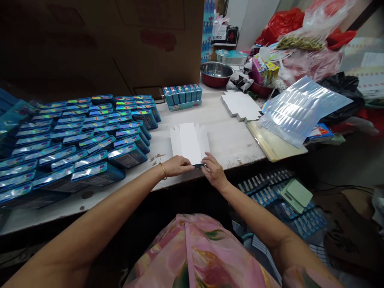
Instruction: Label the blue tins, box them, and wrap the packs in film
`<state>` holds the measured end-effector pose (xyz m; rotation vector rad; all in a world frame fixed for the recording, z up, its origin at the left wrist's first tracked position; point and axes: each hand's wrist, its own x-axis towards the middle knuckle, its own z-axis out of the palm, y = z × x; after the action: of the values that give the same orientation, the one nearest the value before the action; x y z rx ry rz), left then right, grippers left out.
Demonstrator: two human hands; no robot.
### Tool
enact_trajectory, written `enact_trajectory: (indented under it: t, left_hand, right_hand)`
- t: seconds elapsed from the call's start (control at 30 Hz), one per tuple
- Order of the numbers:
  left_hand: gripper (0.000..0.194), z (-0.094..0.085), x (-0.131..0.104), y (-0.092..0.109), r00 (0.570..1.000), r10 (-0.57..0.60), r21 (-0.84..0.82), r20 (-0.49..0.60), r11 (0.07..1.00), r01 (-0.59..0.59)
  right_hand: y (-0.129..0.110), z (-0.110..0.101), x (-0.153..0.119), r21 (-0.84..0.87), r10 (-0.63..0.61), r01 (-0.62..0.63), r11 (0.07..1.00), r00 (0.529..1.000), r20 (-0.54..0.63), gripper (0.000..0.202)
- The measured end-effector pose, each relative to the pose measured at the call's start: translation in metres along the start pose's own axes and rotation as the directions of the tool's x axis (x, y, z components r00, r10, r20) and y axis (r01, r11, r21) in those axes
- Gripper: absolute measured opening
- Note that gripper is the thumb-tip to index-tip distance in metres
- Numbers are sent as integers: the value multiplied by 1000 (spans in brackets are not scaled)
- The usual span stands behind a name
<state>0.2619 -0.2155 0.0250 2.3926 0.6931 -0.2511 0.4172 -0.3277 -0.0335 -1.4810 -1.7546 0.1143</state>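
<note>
A white cardboard box blank [189, 140] lies on the white table in front of me, its side flaps partly raised. My left hand [177, 165] grips the near edge of the blank from the left, fingers pressed together. At the same edge, my right hand [214, 171] pinches the right corner with bent fingers. A dark blue strip of the near flap shows between the two hands. The undersides of my fingers are hidden.
Rows of blue packages [99, 136] fill the table's left side. A filled display box [182, 97] stands at the back. Rightward lie a stack of white blanks [241, 105], clear plastic sheets [300, 108] and a metal bowl [216, 73]. A large cardboard box [99, 44] rises behind.
</note>
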Motion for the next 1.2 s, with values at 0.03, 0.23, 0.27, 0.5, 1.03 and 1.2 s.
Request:
enact_trajectory:
  t: [0.03,0.23,0.27,0.5,1.03,1.2]
  left_hand:
    - [23,0,-1,0,1000,-2,-33,-4,999,2]
    - [18,1,6,-1,995,-100,-181,-2,979,98]
    - [19,0,8,-1,992,-128,-204,21,970,129]
    - [25,13,14,1,947,-230,40,-226,969,245]
    - [25,21,16,43,968,-233,345,-98,904,252]
    - [17,17,17,44,931,-365,258,26,902,346]
  right_hand:
    - [-2,2,-1,42,28,-28,999,1000,0,23]
    - [-11,-2,6,201,89,-104,974,992,85,54]
    - [-12,-4,7,213,80,-97,972,993,89,56]
    - [-11,-6,8,246,84,-103,964,993,84,57]
    - [-11,-1,12,121,92,-107,987,988,121,54]
    - [-22,-4,4,177,94,-132,975,973,210,54]
